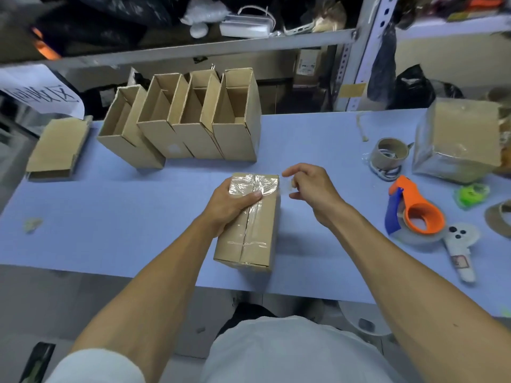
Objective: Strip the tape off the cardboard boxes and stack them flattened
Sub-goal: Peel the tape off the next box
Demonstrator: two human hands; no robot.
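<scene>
Near the front edge of the blue table (83, 211) sits the taped box (249, 225), and we steady it with our left hand (232, 203), fingers wrapped over its far end, thumb pressed on the tape (255, 186). Our right hand (309, 189) pinches a loose tab of clear tape just off the box's far right corner — we'd judge a low, steady pull along the seam keeps the strip whole. Four opened boxes (193, 120) stand farther back; one flattened box (59, 146) lies far left. A white sheet (38, 89) at the far left carries large characters, upside down to us — we can't read them.
</scene>
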